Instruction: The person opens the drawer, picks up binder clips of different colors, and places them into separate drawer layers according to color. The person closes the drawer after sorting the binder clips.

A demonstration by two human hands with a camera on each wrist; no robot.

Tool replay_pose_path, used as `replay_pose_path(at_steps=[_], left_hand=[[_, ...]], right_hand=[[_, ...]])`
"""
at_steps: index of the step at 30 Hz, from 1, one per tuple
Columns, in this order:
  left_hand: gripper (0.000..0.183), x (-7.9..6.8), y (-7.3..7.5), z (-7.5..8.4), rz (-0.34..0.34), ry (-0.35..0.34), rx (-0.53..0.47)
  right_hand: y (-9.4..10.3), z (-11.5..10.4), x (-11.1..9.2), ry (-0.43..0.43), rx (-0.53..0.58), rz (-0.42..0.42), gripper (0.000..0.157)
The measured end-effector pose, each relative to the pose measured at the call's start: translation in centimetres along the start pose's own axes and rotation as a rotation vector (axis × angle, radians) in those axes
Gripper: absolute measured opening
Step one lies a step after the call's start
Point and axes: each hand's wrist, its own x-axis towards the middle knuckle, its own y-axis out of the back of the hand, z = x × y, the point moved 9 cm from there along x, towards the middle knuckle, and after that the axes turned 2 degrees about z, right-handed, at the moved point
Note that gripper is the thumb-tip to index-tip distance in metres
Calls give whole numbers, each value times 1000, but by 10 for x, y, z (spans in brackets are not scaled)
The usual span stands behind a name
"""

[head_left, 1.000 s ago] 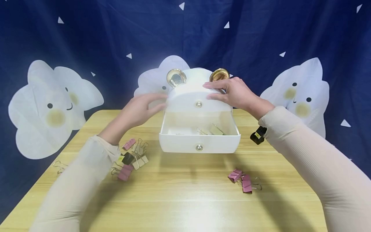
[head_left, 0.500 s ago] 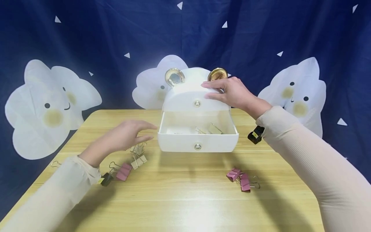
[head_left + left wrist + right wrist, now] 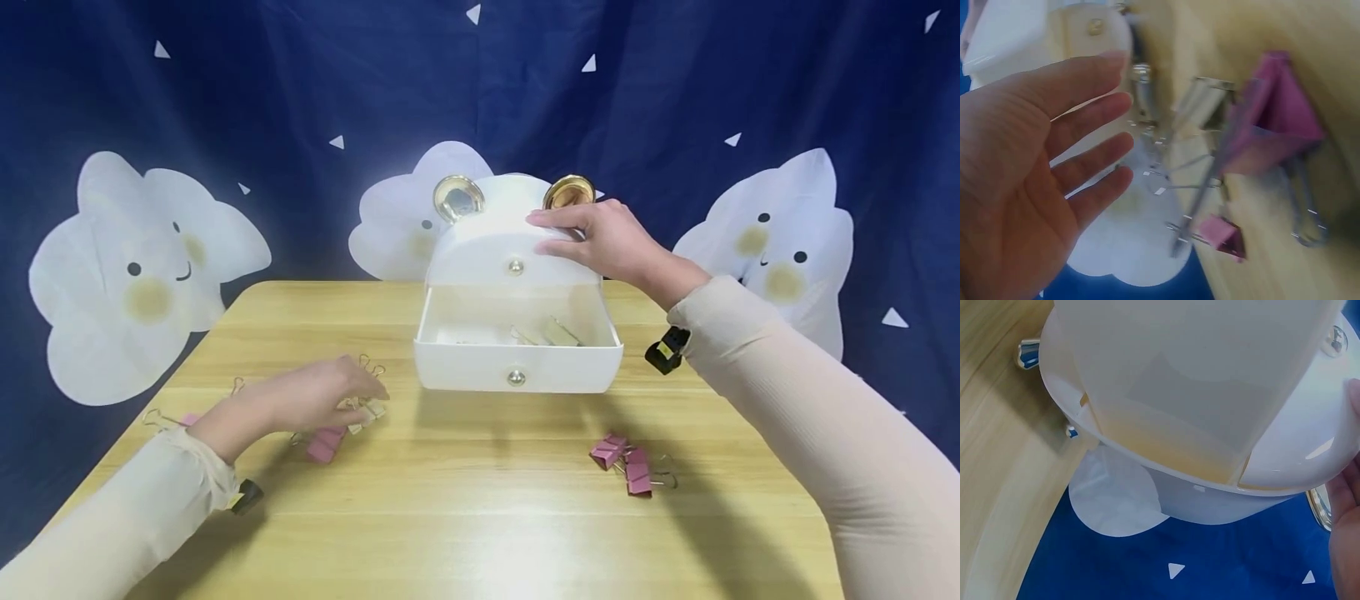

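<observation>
My left hand (image 3: 311,396) hovers low over a cluster of binder clips on the left of the table, fingers loosely extended and nothing in its grasp. Below it show a pink binder clip (image 3: 325,446) and a cream binder clip (image 3: 375,410), partly covered by the fingers. The left wrist view has the larger pink clip out past the spread fingertips (image 3: 1124,140). On top of a white storage box (image 3: 480,258) with gold round ears rests my right hand (image 3: 618,246), fingers nearly straight. The box's lower drawer (image 3: 465,367) is pulled out, with cream clips (image 3: 562,332) inside.
Two pink binder clips (image 3: 637,472) lie together on the wooden table (image 3: 465,500) at front right. Another clip's wire handles (image 3: 155,417) show near the left table edge. A blue curtain (image 3: 660,100) with white cloud faces hangs behind the box.
My left hand has moved from beside the box's left side down and leftward to the clips on the table. The right hand has stayed on the box top.
</observation>
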Motion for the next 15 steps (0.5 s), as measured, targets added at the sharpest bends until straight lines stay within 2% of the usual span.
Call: replay_pose_path(at_steps=[5,10,15], left_hand=[[38,-6,-14,-2,-38,-50,77],[50,-2,-22,-6,-70,-21,101],[52,5,-28,-8,-84,-14,106]], right_hand=[[1,-2,0,15,7,6,42],[2,-1,-1,4,4,12,42],[0,1,-1,-12,21,6,42]])
